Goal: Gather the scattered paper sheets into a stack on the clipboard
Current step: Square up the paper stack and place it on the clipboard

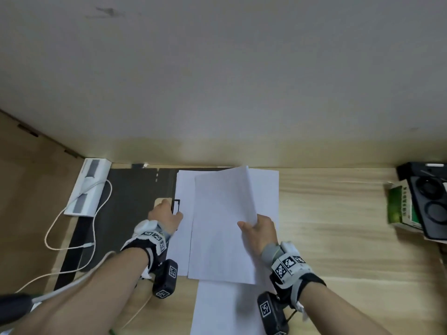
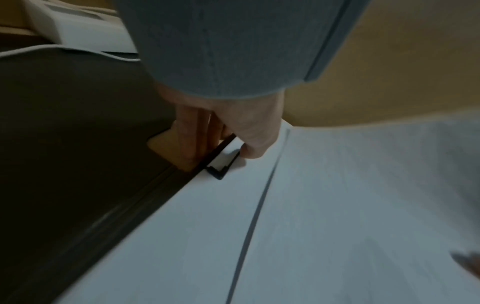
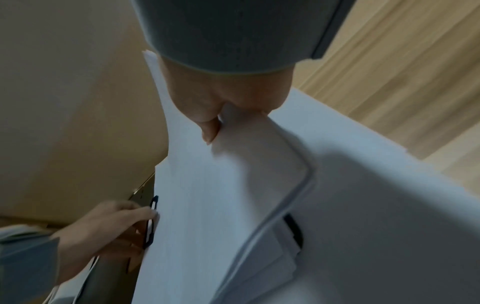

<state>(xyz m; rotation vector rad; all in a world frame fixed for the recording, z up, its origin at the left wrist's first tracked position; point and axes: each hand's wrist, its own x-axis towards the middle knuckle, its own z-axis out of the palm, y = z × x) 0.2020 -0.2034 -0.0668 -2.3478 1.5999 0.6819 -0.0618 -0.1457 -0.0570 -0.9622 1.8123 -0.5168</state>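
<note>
A light wooden bench (image 1: 338, 213) meets a pale wall, with a dark mat (image 1: 125, 213) covering its left part. On it lies the clipboard (image 1: 174, 187), almost wholly covered by white paper sheets (image 1: 183, 228); only its dark left edge and black clip (image 2: 221, 164) show. A sheaf of paper (image 1: 222, 226) rests slanted over those sheets, its right edge raised. A further single sheet (image 1: 227, 308) lies on the bench just nearer the person than the clipboard. The right hand (image 1: 260, 232) grasps the sheaf's raised right edge, thumb (image 3: 207, 127) on top and fingers beneath. The left hand (image 1: 167, 217) is at the clipboard's left edge, gripping the clip, thumb (image 2: 253, 144) on its paper side and fingers (image 2: 192, 131) on the mat side. Left of the clipboard, against the wall, sits a white power strip (image 1: 88, 187) with a white cable (image 1: 72, 238) looping across the mat. Well to the right of the clipboard stand a green box (image 1: 399, 204) and a black device (image 1: 430, 201).
</note>
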